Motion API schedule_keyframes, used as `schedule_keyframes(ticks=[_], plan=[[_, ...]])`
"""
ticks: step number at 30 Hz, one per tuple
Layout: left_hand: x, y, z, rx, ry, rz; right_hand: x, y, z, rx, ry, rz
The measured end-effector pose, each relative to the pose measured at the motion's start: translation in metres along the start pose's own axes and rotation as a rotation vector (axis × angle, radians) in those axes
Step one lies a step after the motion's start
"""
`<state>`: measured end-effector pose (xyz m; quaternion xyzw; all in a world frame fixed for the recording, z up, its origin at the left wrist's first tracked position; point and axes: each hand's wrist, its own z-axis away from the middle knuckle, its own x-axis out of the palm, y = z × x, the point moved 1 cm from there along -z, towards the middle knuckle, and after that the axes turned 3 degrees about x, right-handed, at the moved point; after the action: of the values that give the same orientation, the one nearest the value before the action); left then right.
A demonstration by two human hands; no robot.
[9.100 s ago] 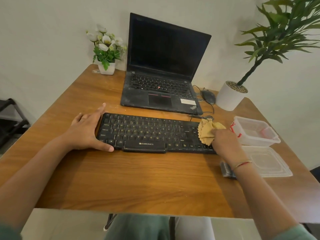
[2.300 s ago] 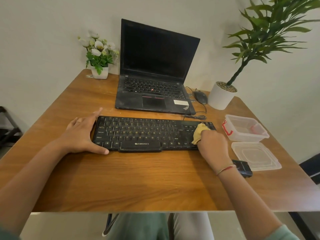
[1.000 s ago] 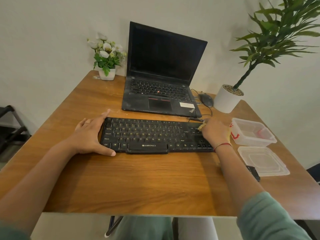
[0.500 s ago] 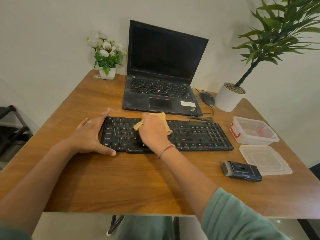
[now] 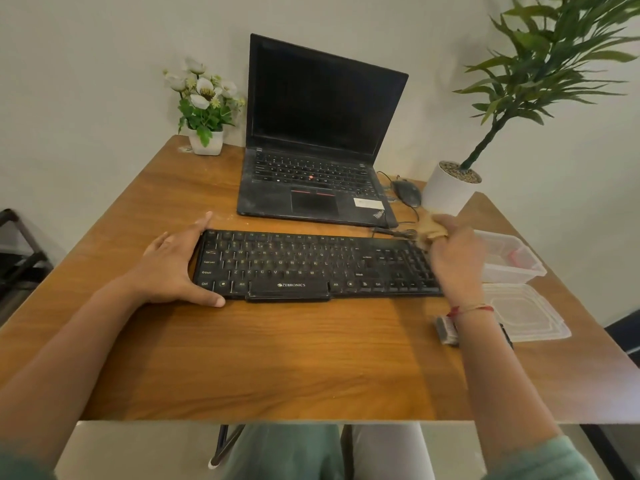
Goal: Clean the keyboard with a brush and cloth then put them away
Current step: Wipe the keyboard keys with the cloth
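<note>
One brush [image 5: 446, 330] nearest, lying on table [image 5: 277, 358], partly hidden behind right wrist. One keyboard [image 5: 311, 265]: left hand [image 5: 173, 268] flat, fingers straight, bracing its left end; right hand [image 5: 453, 258] at its right end, fingers curled round one cloth [image 5: 431, 228]. One lid [image 5: 530, 313], one clear container [image 5: 509, 258] just right. Beyond: one laptop [image 5: 318, 150], one mouse [image 5: 407, 192], one flower pot [image 5: 206, 142], one potted palm [image 5: 446, 190].

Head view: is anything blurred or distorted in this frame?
In the head view, the right hand and the cloth it grips are motion-blurred; the keyboard and left hand are sharp; wide-angle distortion skews the laptop.
</note>
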<state>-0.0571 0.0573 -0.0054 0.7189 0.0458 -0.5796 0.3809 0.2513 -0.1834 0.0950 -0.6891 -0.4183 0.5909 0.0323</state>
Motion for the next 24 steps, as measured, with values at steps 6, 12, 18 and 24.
schedule_keyframes(ticks=[6,12,18,24], plan=[[0.002,-0.004,-0.003,0.007,0.007,-0.019,0.033,0.024,0.007,0.035,-0.214,0.49],[0.001,-0.003,-0.002,0.005,-0.001,-0.024,0.048,-0.009,0.036,-0.156,-0.185,0.54],[0.001,-0.001,-0.001,0.002,0.005,-0.024,0.052,-0.055,0.093,-0.262,-0.329,0.168],[0.0,-0.001,-0.001,-0.006,-0.008,-0.021,0.041,-0.083,0.116,0.062,-0.868,-0.731]])
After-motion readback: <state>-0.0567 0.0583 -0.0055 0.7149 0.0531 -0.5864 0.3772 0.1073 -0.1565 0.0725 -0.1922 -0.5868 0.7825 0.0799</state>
